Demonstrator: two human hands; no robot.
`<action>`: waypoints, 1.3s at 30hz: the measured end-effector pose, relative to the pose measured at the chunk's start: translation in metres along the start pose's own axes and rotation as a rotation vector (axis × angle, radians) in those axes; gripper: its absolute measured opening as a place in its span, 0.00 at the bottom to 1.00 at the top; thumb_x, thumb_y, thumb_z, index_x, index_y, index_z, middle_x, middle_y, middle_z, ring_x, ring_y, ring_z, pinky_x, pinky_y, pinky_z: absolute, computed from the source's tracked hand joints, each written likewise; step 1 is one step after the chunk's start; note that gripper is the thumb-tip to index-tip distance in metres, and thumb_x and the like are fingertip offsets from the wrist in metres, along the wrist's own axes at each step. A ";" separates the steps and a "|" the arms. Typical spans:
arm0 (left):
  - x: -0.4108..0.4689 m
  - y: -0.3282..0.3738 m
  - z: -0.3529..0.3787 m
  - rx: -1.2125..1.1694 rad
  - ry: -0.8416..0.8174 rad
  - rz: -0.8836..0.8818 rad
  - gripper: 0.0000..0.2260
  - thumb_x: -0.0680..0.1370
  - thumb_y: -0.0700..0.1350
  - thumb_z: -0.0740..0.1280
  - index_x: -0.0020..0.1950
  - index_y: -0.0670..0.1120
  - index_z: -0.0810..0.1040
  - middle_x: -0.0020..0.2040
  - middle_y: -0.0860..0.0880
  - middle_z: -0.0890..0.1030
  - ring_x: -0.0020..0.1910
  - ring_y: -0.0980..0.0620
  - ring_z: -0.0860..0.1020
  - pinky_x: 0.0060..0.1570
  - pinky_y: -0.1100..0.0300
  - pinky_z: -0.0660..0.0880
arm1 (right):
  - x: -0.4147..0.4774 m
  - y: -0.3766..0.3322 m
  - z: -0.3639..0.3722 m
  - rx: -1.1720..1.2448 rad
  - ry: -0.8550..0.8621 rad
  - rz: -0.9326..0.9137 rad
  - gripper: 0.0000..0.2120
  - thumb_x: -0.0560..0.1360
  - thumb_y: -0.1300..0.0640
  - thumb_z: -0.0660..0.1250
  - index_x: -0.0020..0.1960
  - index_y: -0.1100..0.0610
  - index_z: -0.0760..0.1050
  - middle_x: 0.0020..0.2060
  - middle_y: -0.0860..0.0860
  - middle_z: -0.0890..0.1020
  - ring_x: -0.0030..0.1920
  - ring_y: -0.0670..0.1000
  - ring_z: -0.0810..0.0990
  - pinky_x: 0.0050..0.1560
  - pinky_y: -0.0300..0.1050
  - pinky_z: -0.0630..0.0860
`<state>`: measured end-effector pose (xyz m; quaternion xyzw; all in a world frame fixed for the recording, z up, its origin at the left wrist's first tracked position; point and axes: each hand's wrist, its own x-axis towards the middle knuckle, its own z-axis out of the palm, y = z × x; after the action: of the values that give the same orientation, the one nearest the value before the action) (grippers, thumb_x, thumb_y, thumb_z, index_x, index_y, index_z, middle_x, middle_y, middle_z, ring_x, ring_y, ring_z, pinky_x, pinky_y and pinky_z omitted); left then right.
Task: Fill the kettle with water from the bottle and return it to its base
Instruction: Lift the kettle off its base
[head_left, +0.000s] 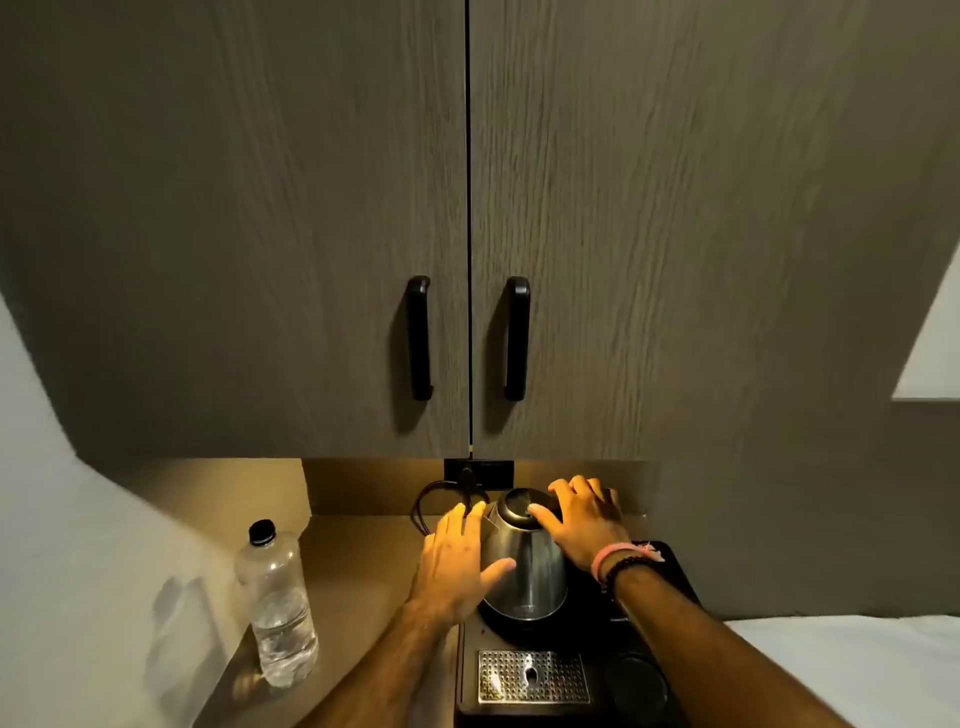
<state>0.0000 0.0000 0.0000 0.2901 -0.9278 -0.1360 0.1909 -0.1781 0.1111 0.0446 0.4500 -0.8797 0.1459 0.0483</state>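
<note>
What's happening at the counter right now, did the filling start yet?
Not yet, it seems. A person has both hands on the steel kettle, which sits on its base on the black tray. The left hand is spread against its side; the right hand is at the lid and handle. The water bottle stands capped and upright on the counter, untouched, left of the kettle.

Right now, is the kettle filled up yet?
Can't tell. The bottle stands capped beside the tray, partly full. The kettle sits on its base, lid shut, left hand on its side, right hand at its top. Opening, pouring and returning may remain.
</note>
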 end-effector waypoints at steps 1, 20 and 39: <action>0.007 0.001 0.005 -0.084 -0.029 -0.037 0.43 0.72 0.68 0.64 0.79 0.50 0.50 0.79 0.46 0.59 0.77 0.47 0.56 0.72 0.47 0.59 | 0.009 0.001 0.005 0.046 -0.055 0.063 0.30 0.74 0.30 0.56 0.64 0.50 0.72 0.61 0.52 0.77 0.62 0.55 0.72 0.63 0.54 0.67; 0.047 0.023 0.055 -0.730 -0.048 -0.487 0.68 0.47 0.64 0.82 0.78 0.51 0.48 0.75 0.45 0.65 0.73 0.42 0.64 0.68 0.43 0.67 | 0.058 0.009 0.034 0.415 -0.181 0.282 0.27 0.78 0.38 0.57 0.43 0.61 0.81 0.47 0.60 0.84 0.50 0.61 0.80 0.51 0.51 0.73; 0.042 0.019 0.032 -0.763 0.198 -0.458 0.51 0.46 0.64 0.82 0.63 0.60 0.60 0.58 0.56 0.74 0.58 0.53 0.73 0.53 0.58 0.72 | 0.055 0.020 0.018 0.884 -0.223 0.203 0.17 0.82 0.40 0.52 0.53 0.46 0.76 0.57 0.51 0.82 0.50 0.50 0.80 0.54 0.54 0.74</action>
<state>-0.0546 -0.0054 -0.0103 0.4085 -0.7006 -0.4783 0.3369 -0.2257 0.0735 0.0352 0.3519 -0.7725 0.4616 -0.2576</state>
